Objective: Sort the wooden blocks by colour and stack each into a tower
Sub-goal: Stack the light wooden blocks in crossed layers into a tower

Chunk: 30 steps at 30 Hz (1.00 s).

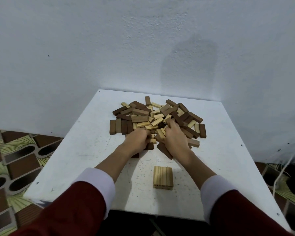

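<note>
Reaching into the mixed block pile [157,119] at frame centre, left hand [138,139] and right hand [174,138] curl among pale blocks; grip contents cannot be told. Pale tower [163,178] stands lower centre on the tabletop [85,150]; a withdrawing forearm could topple it.

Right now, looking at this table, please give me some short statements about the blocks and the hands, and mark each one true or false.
1. Both hands, the left hand and the right hand, are in the mixed pile. True.
2. A short stack of light blocks stands near the person, apart from the pile. True.
3. That stack is built of dark blocks. False: only light ones show.
4. The pile holds one colour only. False: light and dark blocks are mixed.
5. The white table stands against a wall. True.
</note>
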Motion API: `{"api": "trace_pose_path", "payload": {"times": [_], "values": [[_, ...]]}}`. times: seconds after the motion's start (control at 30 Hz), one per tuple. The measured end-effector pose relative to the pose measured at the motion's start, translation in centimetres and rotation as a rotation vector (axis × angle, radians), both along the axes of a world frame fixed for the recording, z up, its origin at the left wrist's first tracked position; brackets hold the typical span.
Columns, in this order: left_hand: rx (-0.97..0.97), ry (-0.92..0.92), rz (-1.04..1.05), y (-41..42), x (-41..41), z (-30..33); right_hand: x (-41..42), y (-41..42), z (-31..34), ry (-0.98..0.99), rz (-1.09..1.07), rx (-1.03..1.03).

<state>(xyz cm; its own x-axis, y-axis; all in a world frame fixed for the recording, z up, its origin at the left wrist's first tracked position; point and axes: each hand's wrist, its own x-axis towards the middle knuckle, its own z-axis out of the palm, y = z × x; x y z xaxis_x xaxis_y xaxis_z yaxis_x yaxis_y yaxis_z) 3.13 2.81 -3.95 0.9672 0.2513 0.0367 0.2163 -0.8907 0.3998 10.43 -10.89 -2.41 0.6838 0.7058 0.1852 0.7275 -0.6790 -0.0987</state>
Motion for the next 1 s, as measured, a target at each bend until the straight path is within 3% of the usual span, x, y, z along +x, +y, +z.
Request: {"api": "trace_pose_path", "payload": {"times": [0.3, 0.47, 0.6, 0.73, 0.8, 0.9, 1.0], "values": [[0.016, 0.045, -0.025, -0.1, 0.4, 0.3, 0.2, 0.4, 0.1, -0.12, 0.003, -0.152], [-0.045, 0.051, -0.035, -0.4, 0.7, 0.5, 0.9, -0.5, 0.8, -0.104, -0.073, -0.043], [-0.138, -0.009, 0.01, -0.8, 0.4, 1.1, 0.6, -1.6, 2.2, 0.249, -0.201, 0.3], [-0.563, -0.219, 0.147, -1.3, -1.0, 2.5, -1.7, -2.2, 3.7, 0.824, -0.253, 0.708], [-0.72, -0.291, 0.163, -1.4, -2.3, 3.0, -3.4, -2.1, 4.1, 1.022, -0.264, 0.807], [-0.899, -0.361, 0.106, -1.3, -4.9, 3.1, -6.0, -1.5, 4.2, 1.132, -0.218, 0.836], [-0.853, -0.377, 0.096, -0.9, -8.1, 2.7, -8.5, -0.3, 3.5, 1.118, -0.176, 0.78]]}}
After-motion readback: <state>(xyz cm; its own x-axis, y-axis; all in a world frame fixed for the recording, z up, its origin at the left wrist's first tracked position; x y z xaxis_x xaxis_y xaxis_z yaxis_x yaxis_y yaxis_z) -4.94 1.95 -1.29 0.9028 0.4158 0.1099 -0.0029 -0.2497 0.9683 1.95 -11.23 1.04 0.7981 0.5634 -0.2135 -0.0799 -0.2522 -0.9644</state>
